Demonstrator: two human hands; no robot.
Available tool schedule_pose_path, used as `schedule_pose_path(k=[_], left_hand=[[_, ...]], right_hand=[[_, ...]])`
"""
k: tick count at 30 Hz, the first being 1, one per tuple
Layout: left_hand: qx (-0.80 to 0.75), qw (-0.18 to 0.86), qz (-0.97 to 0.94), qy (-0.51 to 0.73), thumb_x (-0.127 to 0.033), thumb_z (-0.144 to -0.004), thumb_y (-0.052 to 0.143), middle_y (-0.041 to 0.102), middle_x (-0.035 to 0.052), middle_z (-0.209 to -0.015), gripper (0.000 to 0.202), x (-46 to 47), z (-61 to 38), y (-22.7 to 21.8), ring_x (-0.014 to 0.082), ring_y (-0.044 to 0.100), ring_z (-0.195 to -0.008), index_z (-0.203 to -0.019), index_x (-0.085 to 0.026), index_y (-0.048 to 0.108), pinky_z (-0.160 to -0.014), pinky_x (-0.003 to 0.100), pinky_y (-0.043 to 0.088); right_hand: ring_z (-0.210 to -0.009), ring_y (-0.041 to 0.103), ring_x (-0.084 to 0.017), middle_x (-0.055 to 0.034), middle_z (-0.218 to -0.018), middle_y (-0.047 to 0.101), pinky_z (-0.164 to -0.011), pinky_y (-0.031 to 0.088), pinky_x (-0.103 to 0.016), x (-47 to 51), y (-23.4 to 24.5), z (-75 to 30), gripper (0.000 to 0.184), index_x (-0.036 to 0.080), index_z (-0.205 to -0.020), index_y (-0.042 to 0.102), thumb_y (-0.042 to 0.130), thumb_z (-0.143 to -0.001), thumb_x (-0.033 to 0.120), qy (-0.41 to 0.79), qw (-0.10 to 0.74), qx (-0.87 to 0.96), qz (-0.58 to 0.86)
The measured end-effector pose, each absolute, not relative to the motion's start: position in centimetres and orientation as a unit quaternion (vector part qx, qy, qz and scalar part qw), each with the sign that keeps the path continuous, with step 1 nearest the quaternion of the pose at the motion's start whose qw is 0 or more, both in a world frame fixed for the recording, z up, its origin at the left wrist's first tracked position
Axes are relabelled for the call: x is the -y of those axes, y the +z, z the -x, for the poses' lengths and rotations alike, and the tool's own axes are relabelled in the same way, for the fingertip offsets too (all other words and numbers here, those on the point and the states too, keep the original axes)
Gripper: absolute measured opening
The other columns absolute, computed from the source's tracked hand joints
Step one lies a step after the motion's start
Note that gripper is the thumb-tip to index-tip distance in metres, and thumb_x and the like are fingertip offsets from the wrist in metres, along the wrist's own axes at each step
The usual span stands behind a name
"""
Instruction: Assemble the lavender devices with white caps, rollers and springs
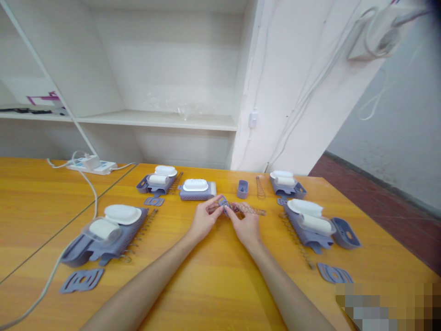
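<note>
My left hand (203, 219) pinches a small grey-purple slotted plastic plate (223, 201) between thumb and fingers, above the middle of the table. Close beside it, my right hand (247, 226) is closed on a metal coil spring (253, 210). One end of the spring meets the plate, and its free end points right; whether the two are joined cannot be made out. Beyond my hands lie a grey-purple plastic housing with a white ribbed part (195, 185), a small open grey-purple cup (242, 189) and a second coil spring (260, 187).
Sets of housings, white rollers, springs and slotted plates lie at left (103, 234), back left (157, 180), right (310, 223) and back right (285, 183). An end cap (346, 233) stands at right. A power strip (91, 164) trails a white cable (51, 276) along the left.
</note>
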State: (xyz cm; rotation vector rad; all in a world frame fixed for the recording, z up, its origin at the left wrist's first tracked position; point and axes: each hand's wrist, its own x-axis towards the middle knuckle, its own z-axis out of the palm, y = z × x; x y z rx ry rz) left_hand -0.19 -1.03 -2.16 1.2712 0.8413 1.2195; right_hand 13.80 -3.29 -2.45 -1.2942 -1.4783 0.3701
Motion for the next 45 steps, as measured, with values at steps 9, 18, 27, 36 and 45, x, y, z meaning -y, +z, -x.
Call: schedule_pose_path(k=[9,18,27,36,45], left_hand=[[-0.358,0.545,-0.555,0.516,-0.025,-0.073,0.065,0.069,0.01,-0.094,0.053,0.82,0.27,-2.59,0.0168,0.064,-0.083,-0.122,-0.009,0.053,-0.08,0.029,0.05],[-0.367,0.523,-0.569,0.517,-0.026,-0.075,0.062,0.068,0.0103,-0.092,0.048,0.64,0.44,-2.85,0.0152,0.064,-0.074,-0.12,-0.01,0.054,-0.07,0.027,0.052],[-0.332,0.56,-0.578,0.492,-0.026,-0.076,0.062,0.065,0.0103,-0.096,0.052,0.63,0.52,-3.06,0.0164,0.064,-0.078,-0.125,-0.013,0.048,-0.072,0.03,0.052],[-0.34,0.574,-0.556,0.496,-0.03,-0.076,0.063,0.065,0.0115,-0.098,0.054,0.71,0.37,-2.84,0.0145,0.062,-0.072,-0.124,-0.011,0.048,-0.062,0.026,0.052],[-0.356,0.599,-0.517,0.498,-0.033,-0.071,0.067,0.067,0.0111,-0.092,0.061,0.48,0.63,-2.45,0.0144,0.062,-0.065,-0.124,-0.011,0.049,-0.056,0.026,0.052]], right_hand=[[-0.079,0.062,-0.02,-0.0046,-0.081,0.068,-0.075,0.048,-0.032,2.89,-3.06,-13.75,0.023,0.018,-0.082,0.068,0.063,-0.075,0.04,0.199,0.544,0.618,0.532],[-0.071,0.062,-0.018,-0.0036,-0.078,0.069,-0.072,0.049,-0.031,3.03,-2.93,-13.97,0.019,0.019,-0.09,0.068,0.062,-0.075,0.03,0.188,0.493,0.663,0.531],[-0.067,0.063,-0.019,-0.005,-0.075,0.07,-0.066,0.05,-0.031,2.8,-3.35,-13.99,0.017,0.018,-0.08,0.067,0.065,-0.073,0.034,0.211,0.508,0.628,0.551],[-0.067,0.063,-0.018,-0.003,-0.073,0.069,-0.068,0.049,-0.031,3.05,-2.82,-13.93,0.021,0.019,-0.09,0.068,0.063,-0.073,0.031,0.205,0.484,0.655,0.543],[-0.074,0.066,-0.02,-0.0062,-0.083,0.072,-0.073,0.052,-0.035,2.57,-2.98,-14.47,0.023,0.017,-0.09,0.07,0.058,-0.076,0.031,0.314,0.526,0.605,0.509]])
